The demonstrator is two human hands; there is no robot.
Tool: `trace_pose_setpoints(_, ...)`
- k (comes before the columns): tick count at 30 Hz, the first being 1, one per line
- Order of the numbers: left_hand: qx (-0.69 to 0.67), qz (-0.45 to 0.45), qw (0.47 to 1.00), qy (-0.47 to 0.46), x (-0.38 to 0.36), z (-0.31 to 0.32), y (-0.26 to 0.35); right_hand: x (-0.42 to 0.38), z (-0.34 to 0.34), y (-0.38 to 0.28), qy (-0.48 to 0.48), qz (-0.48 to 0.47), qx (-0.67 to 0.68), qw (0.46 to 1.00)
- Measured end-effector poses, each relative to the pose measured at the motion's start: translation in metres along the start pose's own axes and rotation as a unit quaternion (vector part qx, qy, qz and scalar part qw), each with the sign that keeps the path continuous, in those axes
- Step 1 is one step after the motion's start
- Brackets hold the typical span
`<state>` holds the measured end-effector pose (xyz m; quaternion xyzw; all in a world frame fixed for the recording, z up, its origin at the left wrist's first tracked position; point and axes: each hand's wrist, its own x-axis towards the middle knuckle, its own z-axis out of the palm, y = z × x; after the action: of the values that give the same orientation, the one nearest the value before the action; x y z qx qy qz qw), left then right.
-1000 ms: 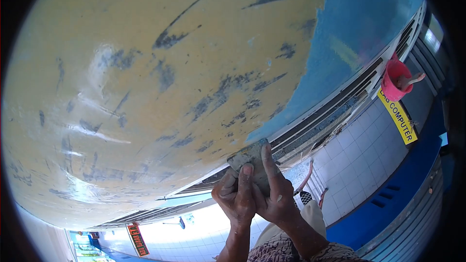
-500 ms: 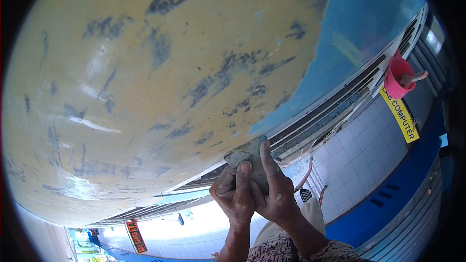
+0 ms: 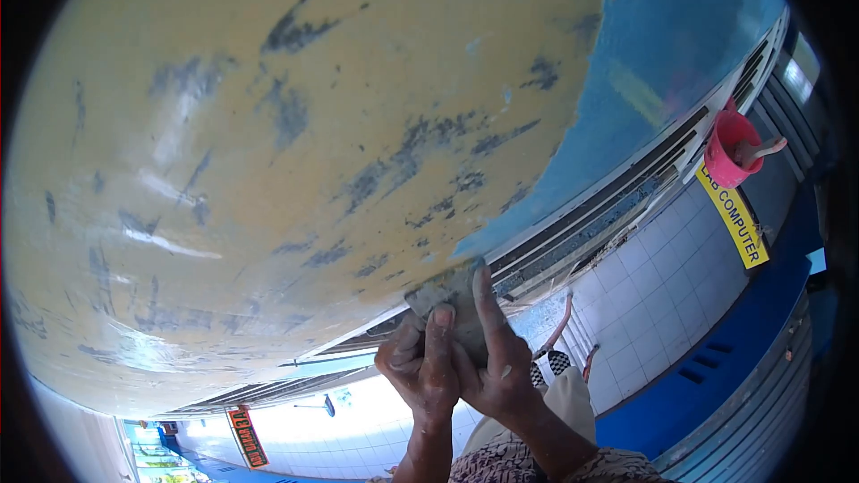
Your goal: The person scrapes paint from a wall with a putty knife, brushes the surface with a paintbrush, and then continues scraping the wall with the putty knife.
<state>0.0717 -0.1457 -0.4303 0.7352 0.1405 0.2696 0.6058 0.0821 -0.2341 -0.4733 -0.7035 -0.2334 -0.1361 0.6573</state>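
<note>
A flat grey, putty-smeared scraper blade is raised in both hands, its upper edge close by the lower border of the yellowish ceiling surface. My left hand is closed on it, with the thumb pressed on its face. On the other side my right hand grips the blade, one finger stretched along its right edge. The hands hide the blade's lower part. Dark grey smears mark the yellowish surface, which meets a blue painted area at an uneven edge.
A pink bucket with a handled tool in it is at the right, by a yellow "LAB COMPUTER" sign. A slatted vent strip borders the ceiling. Below are a white tiled wall, a person and an orange sign.
Both hands and the scraper blade have shifted slightly left and down in the view. The person below appears a little further left. The grip looks the same.
</note>
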Motion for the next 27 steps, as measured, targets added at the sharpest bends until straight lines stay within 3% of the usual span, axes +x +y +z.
trace_pose_setpoints(7,0.069,0.024,0.997,0.032,-0.004,-0.008,-0.008,-0.008,0.012,-0.001,0.028,0.002,0.024,0.999)
trace_pose_setpoints(13,0.093,0.005,0.996,-0.008,-0.001,-0.019,-0.009,-0.008,0.016,-0.001,0.025,0.025,0.06,0.998)
trace_pose_setpoints(16,0.057,0.01,0.998,0.026,-0.001,-0.014,-0.01,-0.004,0.015,-0.002,0.028,-0.005,0.022,0.999)
trace_pose_setpoints(27,0.064,0.048,0.997,-0.009,0.009,-0.004,0.007,0.007,0.004,-0.009,0.052,0.0,0.013,0.999)
